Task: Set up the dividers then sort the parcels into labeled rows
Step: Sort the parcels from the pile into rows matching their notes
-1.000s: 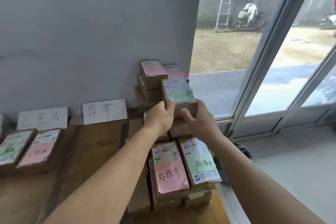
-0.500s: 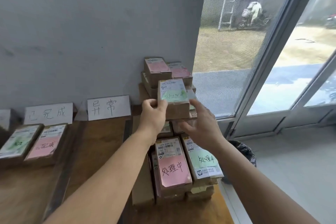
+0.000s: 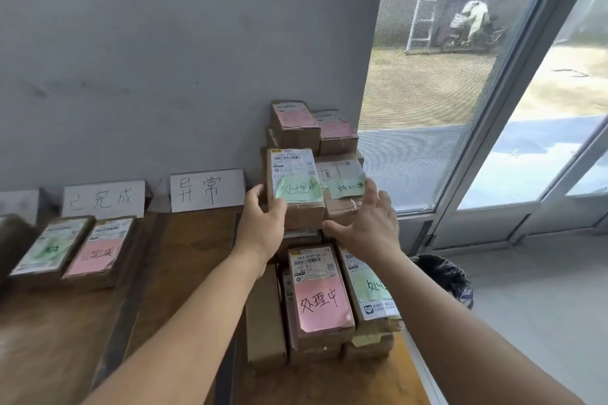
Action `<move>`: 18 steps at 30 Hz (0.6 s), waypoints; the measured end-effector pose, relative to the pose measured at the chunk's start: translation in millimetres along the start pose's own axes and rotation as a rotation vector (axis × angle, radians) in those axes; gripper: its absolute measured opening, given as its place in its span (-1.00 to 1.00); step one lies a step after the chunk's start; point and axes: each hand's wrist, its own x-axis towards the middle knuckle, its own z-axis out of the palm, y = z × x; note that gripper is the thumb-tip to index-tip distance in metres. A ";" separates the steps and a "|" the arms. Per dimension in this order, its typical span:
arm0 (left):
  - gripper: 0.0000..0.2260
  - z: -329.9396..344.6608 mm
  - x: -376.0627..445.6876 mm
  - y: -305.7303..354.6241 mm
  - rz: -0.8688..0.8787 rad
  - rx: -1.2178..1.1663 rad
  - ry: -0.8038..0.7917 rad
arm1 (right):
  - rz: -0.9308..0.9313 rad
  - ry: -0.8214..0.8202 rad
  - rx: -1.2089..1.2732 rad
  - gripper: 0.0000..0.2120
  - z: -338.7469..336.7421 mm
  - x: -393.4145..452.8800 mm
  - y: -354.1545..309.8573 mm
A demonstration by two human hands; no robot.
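My left hand (image 3: 263,223) grips the left side of a brown parcel with a green note (image 3: 294,187), held just above the stack of parcels (image 3: 325,306) at the table's right end. My right hand (image 3: 371,223) is spread with straight fingers beside the parcel's right side, not gripping it. Under it lies another parcel with a green note (image 3: 345,186). Nearer me lie a parcel with a pink note (image 3: 320,301) and one with a green note (image 3: 373,286). White row labels (image 3: 207,189) (image 3: 103,202) stand against the wall.
Two sorted parcels (image 3: 49,248) (image 3: 98,250) lie at the left on the wooden table (image 3: 184,256). A dark divider strip (image 3: 131,289) crosses the tabletop. Two pink-noted parcels (image 3: 294,123) top the stack's rear. A black bin (image 3: 444,276) sits on the floor by the glass door.
The green-noted parcel has come off the stack and moved left and nearer. My right hand has let go of it and spread; my left hand keeps hold.
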 end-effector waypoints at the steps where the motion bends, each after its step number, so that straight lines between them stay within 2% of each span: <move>1: -0.56 -1.5 -0.8 -0.8 -0.001 0.000 0.002 | -0.001 0.005 -0.004 0.12 1.1 1.2 -0.8; 12: -0.59 -8.3 -6.0 -4.6 -0.002 0.003 0.030 | -0.046 0.061 0.078 0.01 6.8 -2.8 -4.2; 18: -0.60 -13.5 -14.0 -3.3 -0.005 -0.017 0.064 | -0.127 0.076 0.142 0.01 -4.8 -15.2 -6.0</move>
